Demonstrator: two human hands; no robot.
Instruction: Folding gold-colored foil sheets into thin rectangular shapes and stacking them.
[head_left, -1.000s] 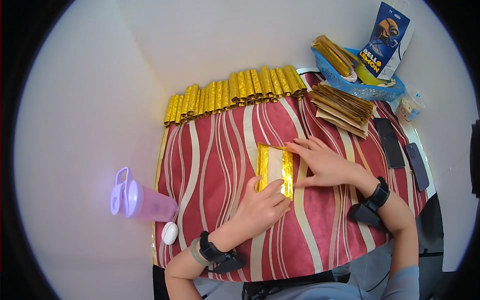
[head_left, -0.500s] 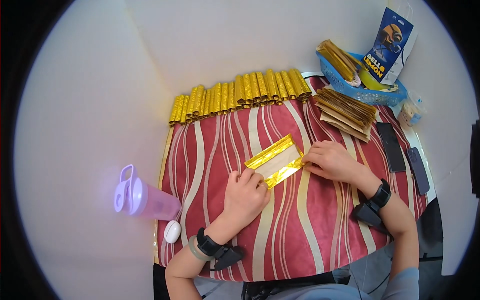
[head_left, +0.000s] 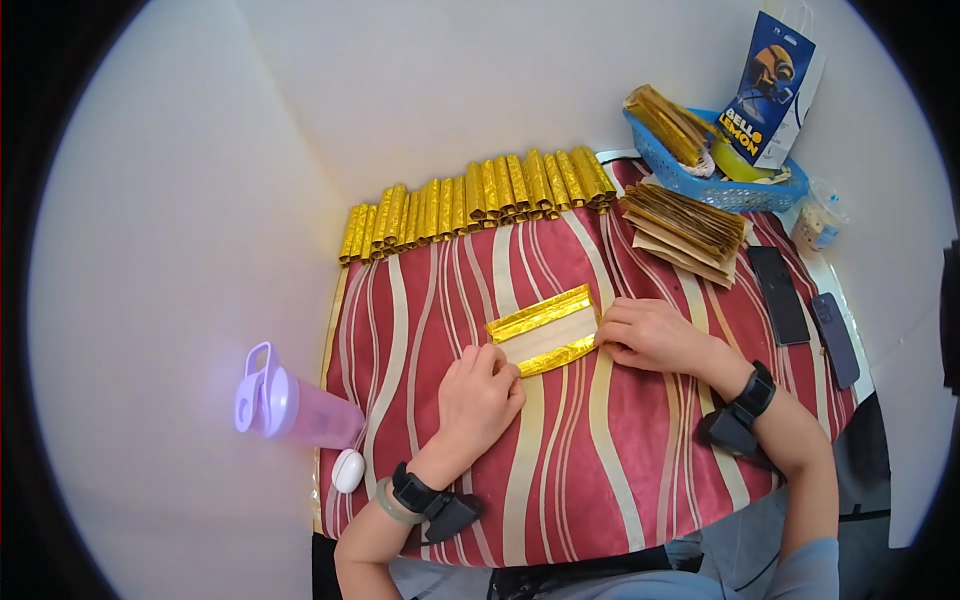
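A sheet of gold foil paper [head_left: 552, 334] lies on the striped red cloth in front of me, its two long edges folded inward over a pale beige middle strip. My left hand [head_left: 478, 398] pinches its near left corner with curled fingers. At the right end, my right hand [head_left: 652, 336] has its fingertips closed on the short edge near the lower corner. Both thumbs are partly hidden. Farther back stands a stacked row of gold paper rolls [head_left: 480, 196], and a fanned stack of gold and brown paper sheets [head_left: 690, 228] lies right of them.
A blue plastic basket [head_left: 680, 180] holds folded gold paper and a dark blue paper bag [head_left: 768, 90]. Beside it sits a clear tub [head_left: 820, 215]. Two phones [head_left: 779, 295] lie at the right edge. A purple shaker bottle [head_left: 305, 405] and a white oval case [head_left: 348, 470] are on the left.
The foil paper has turned slightly and now lies more level. My left hand has moved a little down and left, and my right hand slightly left and down. Both keep hold of it.
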